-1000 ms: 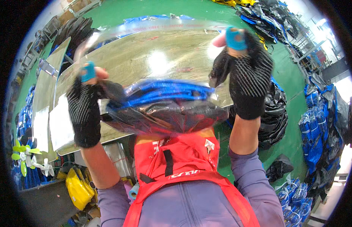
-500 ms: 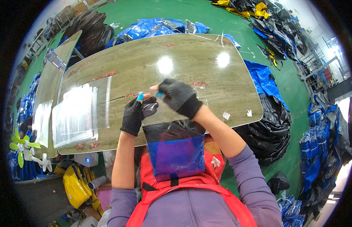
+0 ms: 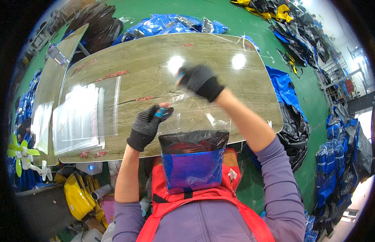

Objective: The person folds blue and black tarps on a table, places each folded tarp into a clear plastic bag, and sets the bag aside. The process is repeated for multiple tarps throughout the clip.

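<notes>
A clear plastic bag (image 3: 194,117) holds a folded blue and black sheet (image 3: 193,167) and leans against the table's near edge, over my red apron (image 3: 163,175). My left hand (image 3: 145,127), in a black knit glove with bare fingertips and blue wrap, is closed on the bag's upper left corner. Beyond the bag, over the table, my gloved right hand (image 3: 200,82) is smeared by motion. A pale clear strip (image 3: 181,98) runs between the two hands. Whether the right fingers grip its end is not visible.
The wood-patterned table (image 3: 143,60) carries a stack of clear bags (image 3: 80,119) at left, with more bags (image 3: 43,125) beside a clear upright panel. Blue bundles (image 3: 159,27) lie on the green floor behind it. Black sheeting (image 3: 294,133) sits at right, a small green fan (image 3: 22,152) at left.
My right hand has moved away from the left, farther over the table. The bag's clear upper part now shows spread out between them. My left hand stays near the same corner.
</notes>
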Demonstrator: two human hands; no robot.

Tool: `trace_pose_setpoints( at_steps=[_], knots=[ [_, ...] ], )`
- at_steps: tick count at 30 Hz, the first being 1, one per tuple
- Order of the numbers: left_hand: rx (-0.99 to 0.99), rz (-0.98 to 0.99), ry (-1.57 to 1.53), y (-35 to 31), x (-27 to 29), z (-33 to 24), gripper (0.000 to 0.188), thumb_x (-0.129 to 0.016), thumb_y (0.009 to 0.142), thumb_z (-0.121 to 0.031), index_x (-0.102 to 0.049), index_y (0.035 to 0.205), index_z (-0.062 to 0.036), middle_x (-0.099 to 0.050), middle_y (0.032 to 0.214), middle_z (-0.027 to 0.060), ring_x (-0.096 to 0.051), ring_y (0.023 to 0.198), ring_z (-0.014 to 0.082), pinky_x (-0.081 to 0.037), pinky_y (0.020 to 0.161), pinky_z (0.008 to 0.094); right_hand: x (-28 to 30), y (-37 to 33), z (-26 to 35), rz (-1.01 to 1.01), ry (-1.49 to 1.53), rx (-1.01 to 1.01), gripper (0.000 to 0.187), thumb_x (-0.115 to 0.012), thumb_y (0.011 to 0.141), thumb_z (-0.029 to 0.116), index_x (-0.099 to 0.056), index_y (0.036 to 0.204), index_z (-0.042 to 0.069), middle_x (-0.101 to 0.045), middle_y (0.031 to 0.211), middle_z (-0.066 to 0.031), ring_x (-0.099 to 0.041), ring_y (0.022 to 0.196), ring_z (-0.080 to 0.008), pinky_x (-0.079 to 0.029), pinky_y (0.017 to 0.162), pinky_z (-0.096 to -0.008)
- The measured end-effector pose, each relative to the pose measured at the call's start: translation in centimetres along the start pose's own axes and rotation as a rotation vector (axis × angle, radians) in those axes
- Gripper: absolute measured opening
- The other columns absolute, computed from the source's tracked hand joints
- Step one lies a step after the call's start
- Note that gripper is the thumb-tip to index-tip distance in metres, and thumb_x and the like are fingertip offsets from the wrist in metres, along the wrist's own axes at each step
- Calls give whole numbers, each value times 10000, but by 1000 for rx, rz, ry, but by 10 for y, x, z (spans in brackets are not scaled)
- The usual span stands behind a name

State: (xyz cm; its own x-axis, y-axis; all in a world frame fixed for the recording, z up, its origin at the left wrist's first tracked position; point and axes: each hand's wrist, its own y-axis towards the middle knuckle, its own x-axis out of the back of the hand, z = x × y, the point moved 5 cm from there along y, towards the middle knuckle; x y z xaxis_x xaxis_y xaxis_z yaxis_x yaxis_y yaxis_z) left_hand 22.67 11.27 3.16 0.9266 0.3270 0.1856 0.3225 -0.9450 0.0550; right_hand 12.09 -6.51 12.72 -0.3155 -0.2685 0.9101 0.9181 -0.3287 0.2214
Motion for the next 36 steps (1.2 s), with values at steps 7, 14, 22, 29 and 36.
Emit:
trace_pose_setpoints(
  at_steps=[7, 14, 22, 29, 36],
  knots=[
    [188, 22, -465, 2, -3, -5, 391, -512, 985, -293, -607, 1182, 32, -688, 1049, 155, -671, 975, 233, -522, 853, 329, 54, -45, -29, -408, 625, 123, 206, -583, 834, 118, -658, 1024, 90, -662, 938, -112, -653, 827, -256, -532, 736, -354],
    [-115, -14, 382, -16, -6, -25, 278, -542, 959, -175, -629, 1130, 26, -698, 987, 147, -670, 913, 202, -510, 806, 315, -59, -46, 30, -143, 40, 336, 173, -671, 772, 257, -669, 874, 117, -612, 813, -89, -632, 802, -283, -520, 662, -408],
    [96, -12, -183, -5, -3, -18, 296, -472, 1003, -193, -636, 1129, 20, -701, 991, 106, -665, 931, 161, -510, 857, 303, 91, -48, -36, -572, 345, -252, 174, -589, 855, 157, -608, 1015, 92, -638, 859, -88, -647, 792, -191, -522, 660, -372],
    [36, 88, 190, -12, -10, -30, 322, -560, 956, -221, -631, 1149, 27, -695, 1006, 117, -652, 925, 174, -503, 862, 325, -32, -57, 42, -180, 73, 469, 162, -656, 772, 217, -633, 883, 101, -619, 799, -129, -652, 785, -279, -534, 630, -414],
    [-46, 105, -34, -15, -8, -25, 266, -506, 953, -124, -635, 1155, -6, -698, 1041, 142, -676, 954, 216, -505, 848, 313, 15, -43, -1, -203, -162, -145, 226, -610, 788, 215, -614, 968, 78, -626, 830, -134, -641, 764, -296, -517, 642, -401]
  ],
)
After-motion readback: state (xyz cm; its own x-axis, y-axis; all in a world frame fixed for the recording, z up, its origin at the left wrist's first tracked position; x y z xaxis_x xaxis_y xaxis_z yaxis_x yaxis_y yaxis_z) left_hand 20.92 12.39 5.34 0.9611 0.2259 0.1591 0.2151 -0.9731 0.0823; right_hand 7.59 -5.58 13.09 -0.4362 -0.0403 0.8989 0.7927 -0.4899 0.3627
